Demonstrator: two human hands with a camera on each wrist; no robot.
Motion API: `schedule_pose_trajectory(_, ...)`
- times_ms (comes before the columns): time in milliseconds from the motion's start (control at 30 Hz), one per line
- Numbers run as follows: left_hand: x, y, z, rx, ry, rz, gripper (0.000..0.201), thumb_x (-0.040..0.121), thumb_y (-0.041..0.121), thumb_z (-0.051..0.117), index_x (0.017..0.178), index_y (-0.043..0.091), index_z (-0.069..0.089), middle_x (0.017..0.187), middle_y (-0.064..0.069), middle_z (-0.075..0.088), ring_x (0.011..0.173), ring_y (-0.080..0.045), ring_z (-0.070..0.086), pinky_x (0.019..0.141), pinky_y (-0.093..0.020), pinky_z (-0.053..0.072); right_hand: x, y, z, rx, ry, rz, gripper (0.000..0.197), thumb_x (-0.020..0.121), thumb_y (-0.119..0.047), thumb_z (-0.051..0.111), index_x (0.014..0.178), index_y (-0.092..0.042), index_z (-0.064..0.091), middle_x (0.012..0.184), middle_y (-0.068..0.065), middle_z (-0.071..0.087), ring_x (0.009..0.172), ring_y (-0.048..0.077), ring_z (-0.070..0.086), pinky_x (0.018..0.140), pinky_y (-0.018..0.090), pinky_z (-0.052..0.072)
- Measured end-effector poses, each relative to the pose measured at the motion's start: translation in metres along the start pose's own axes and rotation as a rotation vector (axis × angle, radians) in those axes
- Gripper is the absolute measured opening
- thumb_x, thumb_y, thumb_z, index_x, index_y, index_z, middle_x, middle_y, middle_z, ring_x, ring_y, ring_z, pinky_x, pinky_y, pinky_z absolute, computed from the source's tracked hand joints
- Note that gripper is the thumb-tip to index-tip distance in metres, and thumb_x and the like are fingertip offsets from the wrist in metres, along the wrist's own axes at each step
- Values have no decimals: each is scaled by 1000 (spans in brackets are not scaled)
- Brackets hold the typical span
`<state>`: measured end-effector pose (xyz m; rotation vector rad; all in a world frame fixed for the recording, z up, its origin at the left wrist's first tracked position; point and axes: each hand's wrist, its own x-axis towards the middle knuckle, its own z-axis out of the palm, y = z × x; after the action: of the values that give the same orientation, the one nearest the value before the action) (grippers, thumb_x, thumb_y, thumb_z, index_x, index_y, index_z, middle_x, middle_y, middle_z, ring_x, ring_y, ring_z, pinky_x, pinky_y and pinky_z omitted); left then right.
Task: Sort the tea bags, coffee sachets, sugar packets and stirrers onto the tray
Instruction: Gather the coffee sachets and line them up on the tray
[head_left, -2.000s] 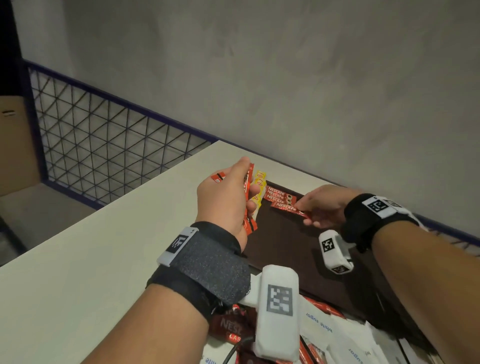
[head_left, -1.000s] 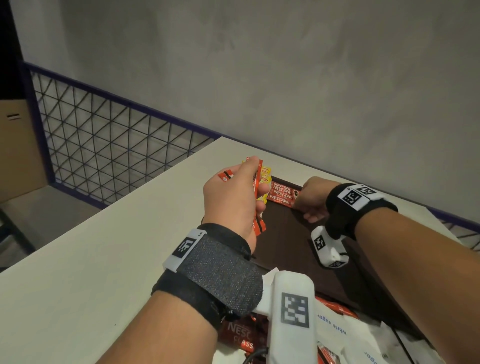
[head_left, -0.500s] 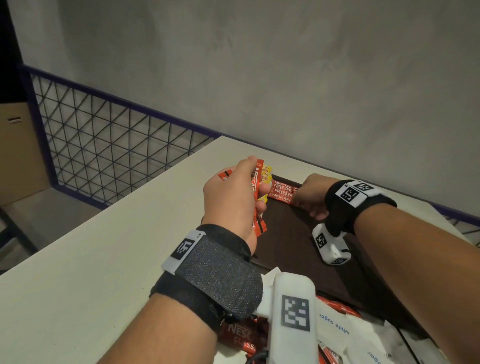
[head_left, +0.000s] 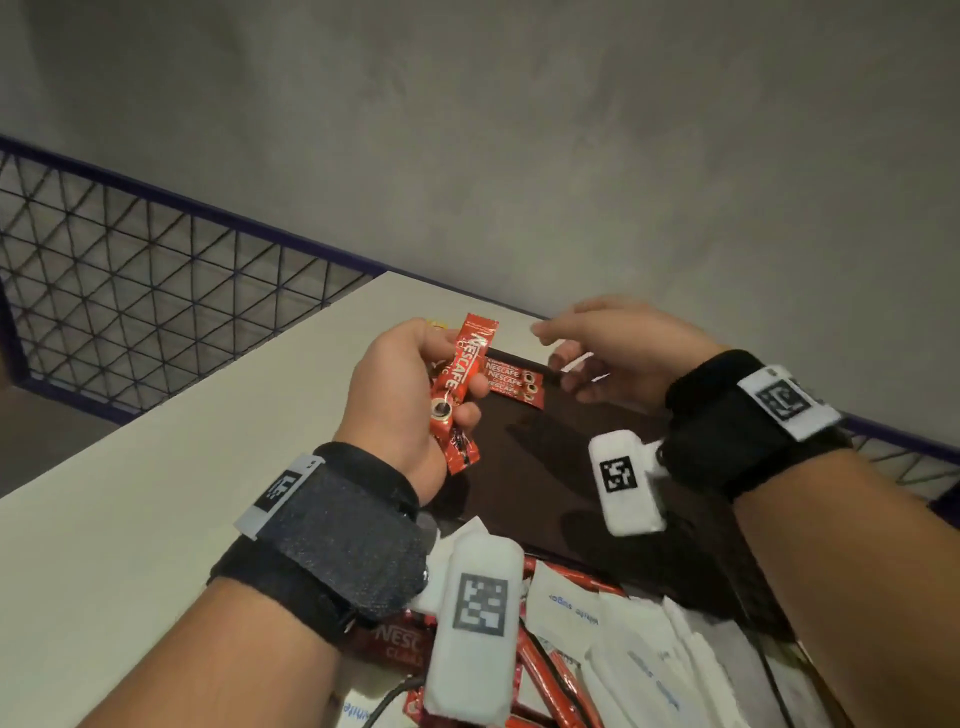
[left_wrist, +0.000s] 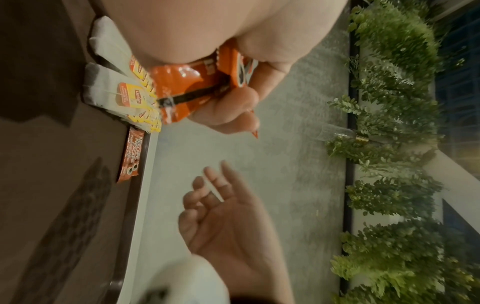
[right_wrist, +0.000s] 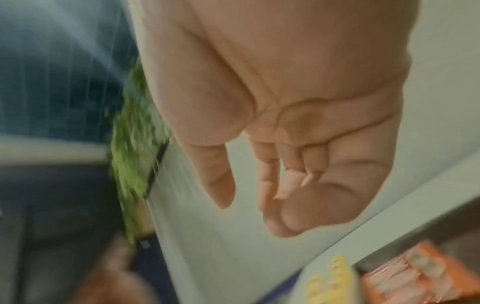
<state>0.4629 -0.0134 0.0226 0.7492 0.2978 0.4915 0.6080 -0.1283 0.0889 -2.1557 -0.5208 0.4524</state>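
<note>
White bench (head_left: 156, 519) carries dark tray (head_left: 545, 467); red coffee sachets (head_left: 460, 389) are gripped upright in left hand (head_left: 405, 395) above tray's far-left corner. Right hand (head_left: 618, 353) is held released, empty, above tray's far edge.

The head view looks forward and down from above both forearms, the wall filling twelve o'clock; the left wrist view, rolled sideways, sits close under the left hand (left_wrist: 207, 41), facing the tray (left_wrist: 64, 144) edge at nine o'clock and plants at three; the right wrist view, blurred, looks along the right hand (right_wrist: 285, 102); all share the laid coffee sachets (head_left: 514, 387).
</note>
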Motion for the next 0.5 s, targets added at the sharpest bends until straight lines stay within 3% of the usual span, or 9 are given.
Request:
schedule_pose_trajectory(67,-6,-3,5,54,-68,-32,36,93,12,43,121,0,63,87,-15,62,54,-14,54,36,-20,37,-47,1,0,254,-136,-20,29,94,-36,70,110,-12,65,82,7,63,60,18,59,50,27,48)
schedule_pose_trajectory(167,-15,-9,15,146,-168,-46,26,88,9,40,97,2,63,74,-13,60,49,-15,51,33,-20,34,-97,16,17,456,-238,-77,36,94,-37,68,117,-9,65,82,8,65,62,18,60,49,26,44)
schedule_pose_trajectory(233,-24,-13,21,212,-229,-84,20,81,8,41,86,6,61,62,-11,54,43,-17,46,32,-18,32,-116,35,40,636,-152,-104,34,97,-25,68,123,-5,62,79,9,63,64,20,63,50,27,39)
schedule_pose_trajectory(333,-37,-22,29,367,-264,-112,22,67,9,48,86,9,58,54,-11,50,38,-19,44,33,-17,29,-131,61,60,890,-32,-113,14,98,-12,64,110,-6,65,71,9,57,63,23,65,47,25,38)
schedule_pose_trajectory(500,-40,-25,29,430,-234,-114,22,88,6,37,97,6,57,62,-10,55,40,-22,50,33,-18,30,-145,70,43,998,32,-173,4,96,-7,62,99,-4,63,81,19,59,61,19,58,49,27,43)
